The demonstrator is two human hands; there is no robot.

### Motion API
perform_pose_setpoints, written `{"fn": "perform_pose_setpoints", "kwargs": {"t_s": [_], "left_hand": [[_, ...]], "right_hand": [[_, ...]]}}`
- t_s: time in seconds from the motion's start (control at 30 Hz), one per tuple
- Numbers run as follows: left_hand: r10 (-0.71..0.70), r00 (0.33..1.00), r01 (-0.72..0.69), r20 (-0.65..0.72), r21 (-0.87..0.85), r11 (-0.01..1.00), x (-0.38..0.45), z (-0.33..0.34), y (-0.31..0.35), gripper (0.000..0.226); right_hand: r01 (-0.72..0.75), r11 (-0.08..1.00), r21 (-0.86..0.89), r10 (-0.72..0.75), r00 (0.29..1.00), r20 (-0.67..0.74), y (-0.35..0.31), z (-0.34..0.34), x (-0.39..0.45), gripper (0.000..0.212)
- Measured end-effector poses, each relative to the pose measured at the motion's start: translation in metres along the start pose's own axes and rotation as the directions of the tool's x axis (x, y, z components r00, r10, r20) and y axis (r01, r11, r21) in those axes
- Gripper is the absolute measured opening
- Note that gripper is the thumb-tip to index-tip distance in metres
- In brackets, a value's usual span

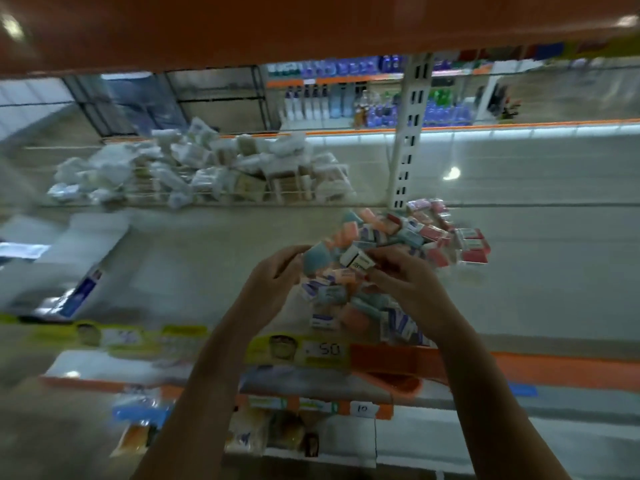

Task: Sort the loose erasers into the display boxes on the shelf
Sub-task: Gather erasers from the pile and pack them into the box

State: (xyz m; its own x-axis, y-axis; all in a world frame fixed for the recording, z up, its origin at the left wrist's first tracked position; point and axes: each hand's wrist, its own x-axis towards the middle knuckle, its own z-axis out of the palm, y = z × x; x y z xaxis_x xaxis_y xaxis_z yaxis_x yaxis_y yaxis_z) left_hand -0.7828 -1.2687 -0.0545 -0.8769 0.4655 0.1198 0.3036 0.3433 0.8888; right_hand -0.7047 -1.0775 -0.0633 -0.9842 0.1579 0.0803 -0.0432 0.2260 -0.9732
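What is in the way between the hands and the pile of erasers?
Nothing visible. Both the left hand and the right hand are already at the eraser pile on the shelf, and the right fingers pinch one white eraser.

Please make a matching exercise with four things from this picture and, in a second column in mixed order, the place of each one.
Things:
1. pile of erasers
2. white plastic packets
3. price tag reading 50
4. white eraser box

Places:
A. on the front edge of the shelf
B. in a wire basket at the back left
C. between the left hand and right hand
D. loose on the shelf, mid-right

Pairs: 1-D, 2-B, 3-A, 4-C
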Motion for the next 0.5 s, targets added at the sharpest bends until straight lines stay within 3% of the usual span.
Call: {"fn": "perform_pose_setpoints", "kwargs": {"t_s": [0.27,0.5], "left_hand": [[-0.099,0.99,0.088,-0.104,-0.1,0.991,-0.072,-0.111,-0.025,0.024],[-0.19,0.963,0.152,-0.19,-0.201,0.968,-0.152,-0.228,-0.06,0.026]], "right_hand": [[0.01,0.987,0.163,-0.055,0.959,0.278,-0.039,0.119,0.009,0.033],[0.009,0.982,0.188,-0.083,0.919,0.386,-0.073,0.261,-0.003,0.034]]}}
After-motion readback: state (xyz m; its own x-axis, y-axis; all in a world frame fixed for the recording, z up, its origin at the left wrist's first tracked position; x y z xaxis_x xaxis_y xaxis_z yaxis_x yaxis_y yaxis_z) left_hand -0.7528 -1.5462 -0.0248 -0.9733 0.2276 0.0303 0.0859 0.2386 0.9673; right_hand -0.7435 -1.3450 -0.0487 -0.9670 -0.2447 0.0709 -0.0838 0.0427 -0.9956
